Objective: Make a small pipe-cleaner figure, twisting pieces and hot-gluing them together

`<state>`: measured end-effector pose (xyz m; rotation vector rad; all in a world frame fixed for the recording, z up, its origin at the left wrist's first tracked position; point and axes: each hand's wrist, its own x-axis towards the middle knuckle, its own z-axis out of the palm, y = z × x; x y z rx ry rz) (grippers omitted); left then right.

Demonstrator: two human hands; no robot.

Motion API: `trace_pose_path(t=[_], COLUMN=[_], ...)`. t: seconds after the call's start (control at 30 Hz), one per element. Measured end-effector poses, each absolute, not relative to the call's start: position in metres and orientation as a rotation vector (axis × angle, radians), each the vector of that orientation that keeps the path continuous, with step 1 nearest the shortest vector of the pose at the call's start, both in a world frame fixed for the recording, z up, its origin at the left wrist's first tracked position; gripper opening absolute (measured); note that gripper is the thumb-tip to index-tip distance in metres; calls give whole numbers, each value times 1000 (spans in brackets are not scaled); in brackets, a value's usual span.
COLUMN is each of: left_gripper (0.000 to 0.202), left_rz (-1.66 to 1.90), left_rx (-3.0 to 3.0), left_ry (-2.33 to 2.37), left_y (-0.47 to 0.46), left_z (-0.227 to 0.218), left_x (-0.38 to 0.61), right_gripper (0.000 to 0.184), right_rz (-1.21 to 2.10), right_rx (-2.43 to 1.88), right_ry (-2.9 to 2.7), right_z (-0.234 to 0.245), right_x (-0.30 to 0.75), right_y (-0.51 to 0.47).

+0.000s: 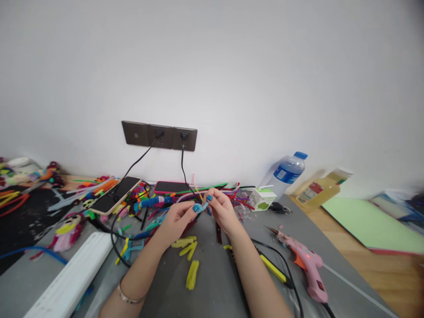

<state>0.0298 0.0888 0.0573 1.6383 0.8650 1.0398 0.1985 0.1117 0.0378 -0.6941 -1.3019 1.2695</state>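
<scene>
Currently pinched: a light blue fuzzy strip (205, 206), held up over the bench (212, 274), towards its far edge.
Left hand (179, 218): thumb and finger closed on the strip's curled end, parted by little more than its thickness.
Right hand (223, 210): thumb and finger pinched together on the straighter end, a short length of strip spanning the gap to the other hand.
Yellow pieces (192, 274): folded, lying on the bench nearer its front edge than the hands, one apart from the rest.
Far edge: a pink-rimmed phone (170, 187), coloured stems (232, 192) and a white-and-green box (263, 200) beside them.
Far right corner: a blue-capped bottle (289, 172), standing near the wall (232, 66).
Right edge: a pink glue gun (306, 260) just inside it, tip towards the far edge; a yellow-handled tool (273, 269) to its left.
Left side: a white power strip (71, 280), lying slantwise.
</scene>
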Motion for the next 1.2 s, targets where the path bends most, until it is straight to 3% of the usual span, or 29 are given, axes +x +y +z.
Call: trace_pose_path(t=[0.3,0.63,1.0,1.2], left_gripper=[43,37,45,39], left_rz=[946,1109,1104,1075], left_rx=[1680,1655,1604,1607], left_ry=[756,885,789,739], left_y=[84,95,93,92], left_z=[63,52,53,50], left_x=[27,30,31,30], right_gripper=[37,37,27,26], right_rz=[1387,1489,1417,1364], right_rx=[-604,-554,-637,-633], right_ry=[-1269,-1243,-1315,-1307], right_z=[45,45,45,44], right_x=[194,193,195,195], right_y=[106,106,107,108])
